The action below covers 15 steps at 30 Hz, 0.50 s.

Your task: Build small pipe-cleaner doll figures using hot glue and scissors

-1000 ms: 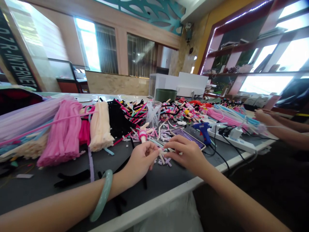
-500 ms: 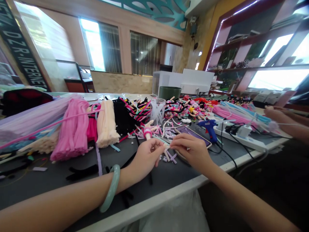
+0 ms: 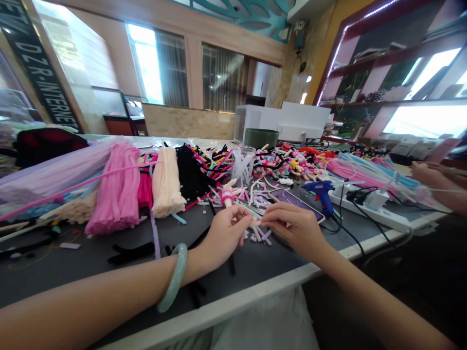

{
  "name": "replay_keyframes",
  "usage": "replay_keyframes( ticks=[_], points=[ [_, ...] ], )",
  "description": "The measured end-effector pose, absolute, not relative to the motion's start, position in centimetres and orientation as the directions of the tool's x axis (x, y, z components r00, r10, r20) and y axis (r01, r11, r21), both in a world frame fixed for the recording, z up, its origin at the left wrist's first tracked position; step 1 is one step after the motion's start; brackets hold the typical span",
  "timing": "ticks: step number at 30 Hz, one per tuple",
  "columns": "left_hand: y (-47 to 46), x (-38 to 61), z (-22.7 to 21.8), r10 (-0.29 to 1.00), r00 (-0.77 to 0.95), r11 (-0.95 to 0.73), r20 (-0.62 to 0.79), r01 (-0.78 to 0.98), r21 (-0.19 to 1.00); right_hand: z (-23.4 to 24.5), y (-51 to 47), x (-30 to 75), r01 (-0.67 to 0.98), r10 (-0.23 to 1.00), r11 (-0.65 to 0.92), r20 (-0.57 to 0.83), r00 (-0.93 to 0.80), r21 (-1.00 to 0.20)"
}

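Observation:
My left hand (image 3: 223,238), with a pale green bangle (image 3: 173,278) on its wrist, and my right hand (image 3: 295,227) meet over the dark table (image 3: 91,277). Both pinch a small pale doll piece (image 3: 255,224) between their fingertips. Cut bits of purple and white strip (image 3: 263,236) lie just below the fingers. A small doll with a pink band (image 3: 228,194) stands behind my left hand. A phone (image 3: 295,201) with a lit purple screen lies just beyond my right hand.
Bundles of pink (image 3: 116,190), cream (image 3: 167,183) and black (image 3: 190,172) strips lie at the left. A blue glue gun (image 3: 322,190) and a white power strip (image 3: 372,211) sit to the right. Another person's hand (image 3: 427,174) works at far right. Small dolls (image 3: 288,164) are heaped behind.
The view has shifted slightly leftward, so everything sits further right in the picture. Both hands stay pinched together on the small piece, lifted a little off the table.

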<state>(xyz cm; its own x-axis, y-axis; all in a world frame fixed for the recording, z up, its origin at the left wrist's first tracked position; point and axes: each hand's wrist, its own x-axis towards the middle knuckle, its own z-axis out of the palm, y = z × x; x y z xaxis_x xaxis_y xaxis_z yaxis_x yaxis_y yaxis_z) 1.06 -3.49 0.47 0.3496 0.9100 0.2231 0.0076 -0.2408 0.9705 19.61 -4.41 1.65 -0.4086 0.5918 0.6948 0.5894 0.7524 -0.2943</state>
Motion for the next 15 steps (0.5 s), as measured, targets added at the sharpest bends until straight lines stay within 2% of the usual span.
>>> replay_keyframes(
  ticks=[15],
  points=[
    [-3.44,1.17,0.03,0.867,0.448,-0.278,0.22,0.068,0.958,2.14,-4.18,20.22,0.504,0.526,0.825,0.676,-0.517,-0.256]
  ],
)
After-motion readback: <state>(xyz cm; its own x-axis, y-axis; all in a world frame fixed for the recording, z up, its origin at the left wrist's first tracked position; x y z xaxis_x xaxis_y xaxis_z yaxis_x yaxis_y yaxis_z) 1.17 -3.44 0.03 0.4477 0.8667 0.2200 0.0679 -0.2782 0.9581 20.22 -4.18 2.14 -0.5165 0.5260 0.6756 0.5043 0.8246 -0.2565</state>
